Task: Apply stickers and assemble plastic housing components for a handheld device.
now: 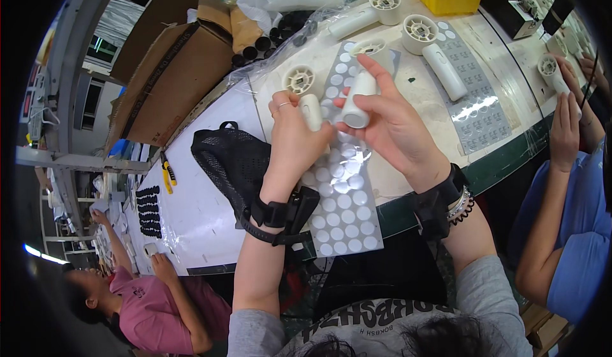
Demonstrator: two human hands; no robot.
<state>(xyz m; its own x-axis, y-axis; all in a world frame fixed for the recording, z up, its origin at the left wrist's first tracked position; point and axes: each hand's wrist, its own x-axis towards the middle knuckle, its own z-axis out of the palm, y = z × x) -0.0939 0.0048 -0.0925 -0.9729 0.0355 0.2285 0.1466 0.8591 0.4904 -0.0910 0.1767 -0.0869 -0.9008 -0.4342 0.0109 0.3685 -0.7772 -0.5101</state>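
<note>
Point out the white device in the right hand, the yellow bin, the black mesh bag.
White device point(363, 85), head view: its handle.
Yellow bin point(450, 4), head view: its front wall.
Black mesh bag point(231, 156), head view: its middle.

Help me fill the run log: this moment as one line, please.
left hand: holds white fan | right hand: holds second fan | dotted sheet: beneath hands

I note a brightly lit table point(516, 80), glare on the dot sheet point(345, 194), bowed edges, blackened corners.

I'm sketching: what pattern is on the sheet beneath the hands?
The grey sheet has white dots, clearest in head view.
</note>
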